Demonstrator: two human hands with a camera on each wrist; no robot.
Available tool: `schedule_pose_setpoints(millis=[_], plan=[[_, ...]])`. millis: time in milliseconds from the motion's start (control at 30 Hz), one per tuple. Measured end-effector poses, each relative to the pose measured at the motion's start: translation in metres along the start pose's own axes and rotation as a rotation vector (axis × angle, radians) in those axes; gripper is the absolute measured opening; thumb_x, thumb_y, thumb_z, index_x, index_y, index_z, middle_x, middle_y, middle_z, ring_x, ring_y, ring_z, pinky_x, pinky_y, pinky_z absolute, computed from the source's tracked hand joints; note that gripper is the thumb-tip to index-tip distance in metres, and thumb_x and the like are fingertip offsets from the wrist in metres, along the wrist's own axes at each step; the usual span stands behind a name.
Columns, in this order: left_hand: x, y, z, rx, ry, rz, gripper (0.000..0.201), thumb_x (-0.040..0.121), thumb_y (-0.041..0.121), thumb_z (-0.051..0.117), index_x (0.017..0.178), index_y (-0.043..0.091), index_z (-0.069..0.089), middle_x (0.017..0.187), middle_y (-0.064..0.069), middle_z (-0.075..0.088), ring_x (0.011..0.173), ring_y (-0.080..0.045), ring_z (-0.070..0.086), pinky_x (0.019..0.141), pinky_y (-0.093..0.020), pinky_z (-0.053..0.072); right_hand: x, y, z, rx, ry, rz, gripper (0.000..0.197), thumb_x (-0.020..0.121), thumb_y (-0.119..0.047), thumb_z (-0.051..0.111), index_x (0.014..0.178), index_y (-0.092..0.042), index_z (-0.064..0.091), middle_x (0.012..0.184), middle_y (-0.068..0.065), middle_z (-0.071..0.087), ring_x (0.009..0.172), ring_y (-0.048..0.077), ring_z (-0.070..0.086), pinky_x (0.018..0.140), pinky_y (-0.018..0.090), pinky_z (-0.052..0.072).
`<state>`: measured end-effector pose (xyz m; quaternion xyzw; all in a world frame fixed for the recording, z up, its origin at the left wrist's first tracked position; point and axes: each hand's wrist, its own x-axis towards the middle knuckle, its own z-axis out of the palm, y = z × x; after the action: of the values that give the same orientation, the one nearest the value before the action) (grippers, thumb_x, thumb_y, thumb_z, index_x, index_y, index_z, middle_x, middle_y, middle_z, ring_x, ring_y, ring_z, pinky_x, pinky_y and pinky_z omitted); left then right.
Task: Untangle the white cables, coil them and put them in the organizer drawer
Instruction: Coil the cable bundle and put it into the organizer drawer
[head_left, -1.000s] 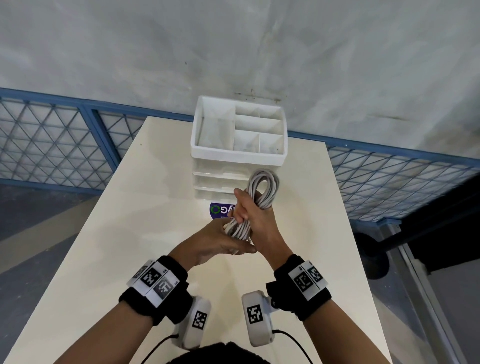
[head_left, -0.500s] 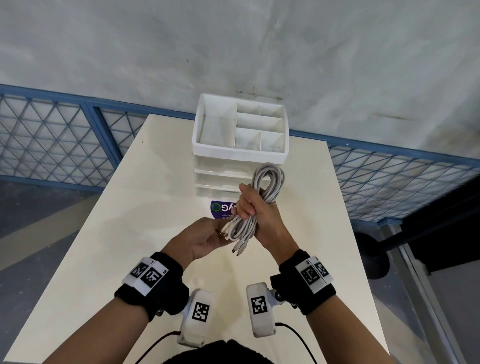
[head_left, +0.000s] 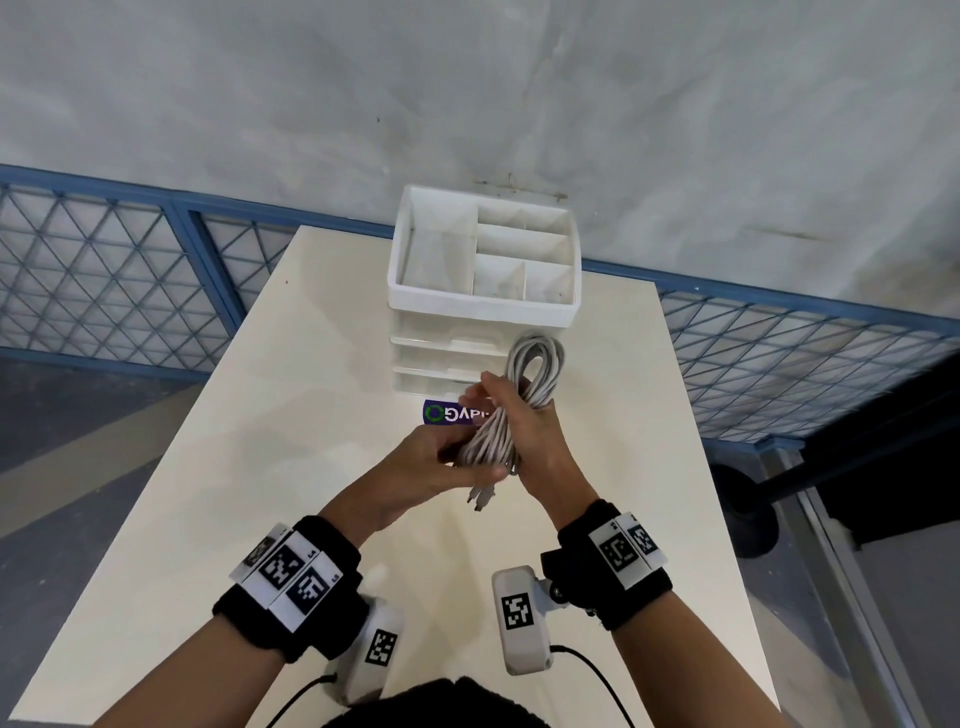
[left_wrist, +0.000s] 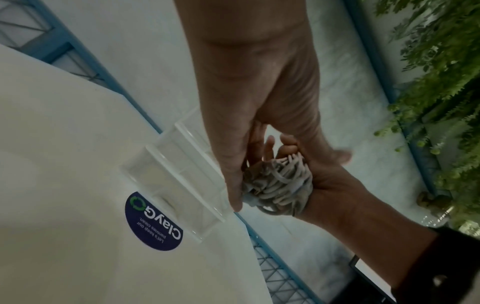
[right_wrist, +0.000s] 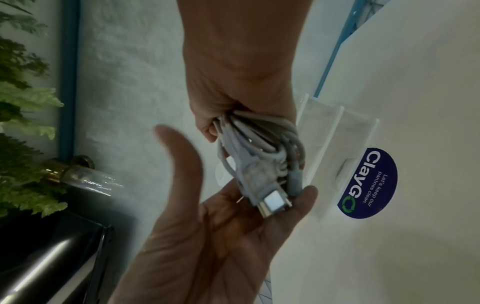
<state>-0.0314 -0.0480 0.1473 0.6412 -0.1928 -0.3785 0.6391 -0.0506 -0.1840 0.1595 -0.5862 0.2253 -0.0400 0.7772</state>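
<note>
White cable coil (head_left: 511, 410) gripped by right hand (head_left: 524, 431), left hand (head_left: 441, 467) cupping hidden lower end.

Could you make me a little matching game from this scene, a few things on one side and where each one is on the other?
1. cable bundle
2. organizer
3. round sticker
4. metal plugs

A. flat on the table, in front of the drawers
B. at the table's far end
C. gripped in the right hand
D. dangling under the bundle by the left hand

Pairs: 1-C, 2-B, 3-A, 4-D
</note>
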Motion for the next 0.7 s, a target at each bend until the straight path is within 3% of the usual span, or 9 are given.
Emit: schedule_pose_setpoints(millis=[133, 233, 367, 400, 467, 500, 533, 600, 700], plan=[[0.004, -0.004, 0.004, 0.071, 0.089, 0.019, 0.025, 0.076, 0.005, 0.074, 0.100, 0.003, 0.069, 0.096, -0.014, 0.073, 0.092, -0.019, 0.066, 0.083, -0.023, 0.052, 0.001, 0.004, 0.003, -0.073, 0.023, 0.035, 0.021, 0.084, -0.022, 0.065, 0.067, -0.012, 0.063, 0.083, 0.015, 0.071, 0.078, 0.026, 0.069, 0.078, 0.043, 0.056], [0.006, -0.007, 0.008, 0.083, 0.180, 0.072, 0.029, 0.074, 0.003, 0.075, 0.102, 0.003, 0.069, 0.094, -0.008, 0.072, 0.086, -0.008, 0.064, 0.075, -0.013, 0.050, 0.002, 0.004, 0.002, -0.045, 0.034, 0.086, 0.017, 0.083, -0.019, 0.064, 0.069, -0.010, 0.064, 0.087, 0.014, 0.073, 0.076, 0.030, 0.067, 0.077, 0.046, 0.056], [0.007, -0.010, 0.015, 0.099, 0.175, 0.108, 0.026, 0.076, 0.007, 0.074, 0.100, 0.002, 0.067, 0.090, -0.009, 0.069, 0.080, -0.009, 0.063, 0.075, -0.022, 0.050, 0.004, 0.007, 0.001, -0.077, 0.065, 0.088, 0.014, 0.083, -0.020, 0.064, 0.076, -0.008, 0.065, 0.085, 0.012, 0.076, 0.075, 0.029, 0.069, 0.077, 0.048, 0.057], [0.009, -0.012, 0.016, 0.108, 0.162, 0.107, 0.030, 0.075, 0.015, 0.076, 0.103, 0.008, 0.068, 0.101, -0.007, 0.066, 0.088, -0.010, 0.061, 0.079, -0.023, 0.049, 0.004, 0.008, 0.000, -0.076, 0.091, 0.082, 0.016, 0.083, -0.021, 0.064, 0.073, -0.008, 0.064, 0.080, 0.012, 0.075, 0.069, 0.029, 0.068, 0.074, 0.047, 0.057], [0.014, -0.018, 0.012, 0.231, 0.160, 0.038, 0.050, 0.068, 0.044, 0.075, 0.116, 0.038, 0.062, 0.130, 0.004, 0.043, 0.120, -0.010, 0.042, 0.100, -0.028, 0.041, 0.007, 0.011, -0.004, -0.061, 0.146, 0.079, 0.022, 0.083, -0.021, 0.063, 0.066, -0.007, 0.060, 0.069, 0.013, 0.073, 0.058, 0.030, 0.064, 0.067, 0.047, 0.057], [0.016, -0.020, 0.009, 0.327, 0.145, -0.018, 0.056, 0.066, 0.053, 0.071, 0.118, 0.052, 0.053, 0.135, 0.007, 0.032, 0.128, -0.010, 0.028, 0.108, -0.031, 0.033, 0.008, 0.013, -0.006, -0.061, 0.168, 0.076, 0.024, 0.084, -0.021, 0.062, 0.065, -0.007, 0.059, 0.064, 0.011, 0.071, 0.054, 0.030, 0.062, 0.064, 0.044, 0.057], [0.017, -0.020, 0.007, 0.400, 0.121, -0.052, 0.057, 0.069, 0.056, 0.069, 0.121, 0.056, 0.047, 0.136, 0.008, 0.025, 0.130, -0.009, 0.020, 0.112, -0.033, 0.026, 0.010, 0.014, -0.009, -0.074, 0.185, 0.067, 0.025, 0.085, -0.021, 0.061, 0.065, -0.006, 0.058, 0.060, 0.009, 0.069, 0.051, 0.028, 0.061, 0.063, 0.041, 0.056], [0.019, -0.020, 0.007, 0.453, 0.073, -0.051, 0.052, 0.081, 0.048, 0.064, 0.129, 0.047, 0.045, 0.137, 0.009, 0.023, 0.130, -0.008, 0.015, 0.114, -0.031, 0.022, 0.014, 0.017, -0.013, -0.129, 0.207, 0.047, 0.025, 0.085, -0.023, 0.062, 0.070, -0.002, 0.060, 0.060, 0.011, 0.065, 0.052, 0.026, 0.059, 0.059, 0.035, 0.053], [0.019, -0.015, 0.008, 0.338, 0.038, 0.021, 0.042, 0.093, 0.033, 0.053, 0.135, 0.036, 0.046, 0.134, 0.016, 0.034, 0.131, -0.005, 0.029, 0.101, -0.012, 0.030, 0.022, 0.022, -0.021, -0.159, 0.211, 0.031, 0.027, 0.087, -0.025, 0.062, 0.076, 0.000, 0.063, 0.070, 0.014, 0.070, 0.060, 0.028, 0.064, 0.058, 0.031, 0.055]])
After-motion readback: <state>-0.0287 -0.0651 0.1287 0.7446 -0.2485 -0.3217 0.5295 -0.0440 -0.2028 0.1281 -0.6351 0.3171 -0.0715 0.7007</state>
